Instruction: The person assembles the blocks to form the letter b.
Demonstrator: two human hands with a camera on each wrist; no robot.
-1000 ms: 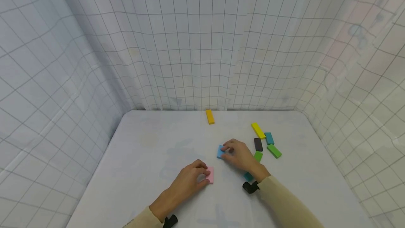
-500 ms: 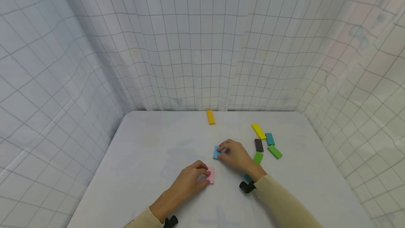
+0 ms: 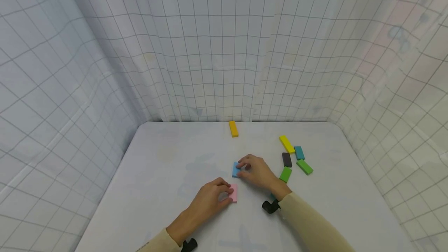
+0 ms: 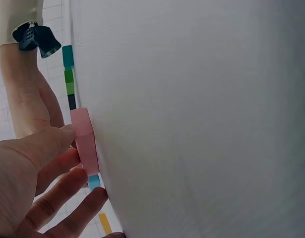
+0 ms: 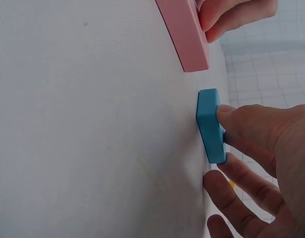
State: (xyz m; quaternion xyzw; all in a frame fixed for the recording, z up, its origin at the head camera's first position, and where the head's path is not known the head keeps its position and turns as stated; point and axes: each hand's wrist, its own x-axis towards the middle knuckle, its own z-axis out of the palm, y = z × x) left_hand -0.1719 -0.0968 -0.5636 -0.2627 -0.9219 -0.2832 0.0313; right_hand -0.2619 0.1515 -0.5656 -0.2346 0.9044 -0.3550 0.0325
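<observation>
My left hand (image 3: 210, 195) pinches a flat pink block (image 3: 233, 193) between thumb and fingers, low on the white table. In the left wrist view the thumb presses one side of the pink block (image 4: 84, 141), and the fingers curl behind it. Just beyond it, my right hand (image 3: 257, 172) pinches a smaller light blue block (image 3: 235, 169). The right wrist view has the thumb on the near face of the blue block (image 5: 210, 126), its underside close to the tabletop. A short gap separates the blue block from the end of the pink block (image 5: 187, 39).
An orange block (image 3: 233, 129) lies near the table's far edge. Right of my right hand are a yellow block (image 3: 287, 144), a teal block (image 3: 299, 153), a black block (image 3: 287, 160) and two green blocks (image 3: 304, 167). Gridded white curtains (image 3: 224, 49) enclose the table.
My right hand has slid the blue block a little to the left, nearer to above the pink block in the head view. The left hand and the pink block stay in place.
</observation>
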